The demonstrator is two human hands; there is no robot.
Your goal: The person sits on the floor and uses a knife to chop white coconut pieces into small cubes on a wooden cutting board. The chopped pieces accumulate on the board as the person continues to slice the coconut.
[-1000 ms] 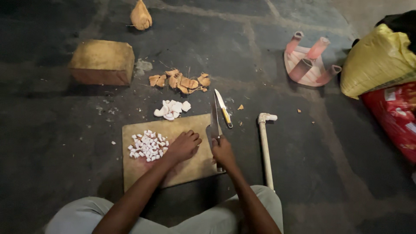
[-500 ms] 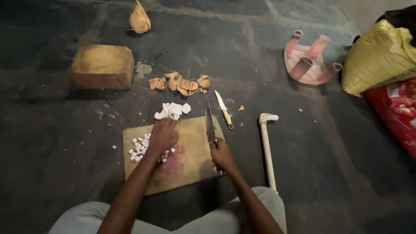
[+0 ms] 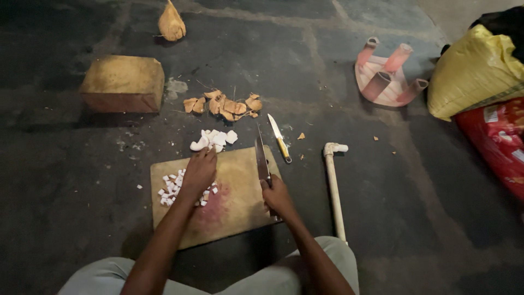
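A wooden chopping board [image 3: 234, 205] lies on the dark floor in front of me. My right hand [image 3: 277, 195] grips the handle of a large knife [image 3: 262, 158], its blade pointing away along the board's right side. My left hand [image 3: 200, 168] stretches over the board's far edge, fingertips at a pile of larger white coconut pieces [image 3: 213, 139] just beyond it. Small diced white cubes [image 3: 172, 188] lie on the board's left part, partly under my left wrist. Whether the left fingers hold a piece is hidden.
A small yellow-handled knife [image 3: 280, 141] lies right of the white pile. Brown shell scraps [image 3: 224, 105], a wooden block [image 3: 123, 83], a husk piece [image 3: 171, 23], a white pipe [image 3: 334, 188], an upturned pink stool [image 3: 387, 76], yellow sack [image 3: 474, 71] and red sack [image 3: 496, 142] surround the board.
My left hand has moved from the middle of the board forward to the pile of white pieces past its far edge. The right hand with the knife has hardly moved.
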